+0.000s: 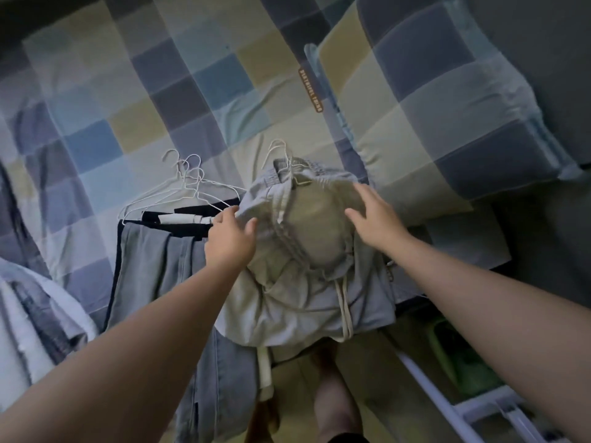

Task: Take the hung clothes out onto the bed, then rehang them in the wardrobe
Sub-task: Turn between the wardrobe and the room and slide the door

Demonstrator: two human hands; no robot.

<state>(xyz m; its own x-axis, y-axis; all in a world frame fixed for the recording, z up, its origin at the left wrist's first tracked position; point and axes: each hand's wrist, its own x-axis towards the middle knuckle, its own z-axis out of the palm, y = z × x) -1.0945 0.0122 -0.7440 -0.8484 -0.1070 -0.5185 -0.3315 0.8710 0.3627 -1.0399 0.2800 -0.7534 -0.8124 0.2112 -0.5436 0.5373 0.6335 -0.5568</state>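
Observation:
A pile of pale grey and beige clothes (307, 251) on white wire hangers (281, 151) lies at the bed's near edge and hangs over it. My left hand (232, 238) rests at the pile's left side, fingers relaxed. My right hand (374, 215) lies flat on the pile's upper right, fingers straight. To the left, grey trousers (153, 260) and a dark garment (192, 219) lie on the bed with several white wire hangers (185, 180) at their top.
The bed carries a checked sheet (128, 100) in blue, grey and yellow. A matching pillow (431, 100) lies at the right. Crumpled bedding (28, 311) sits at the left. A white metal frame (447, 401) and my legs (332, 407) show below.

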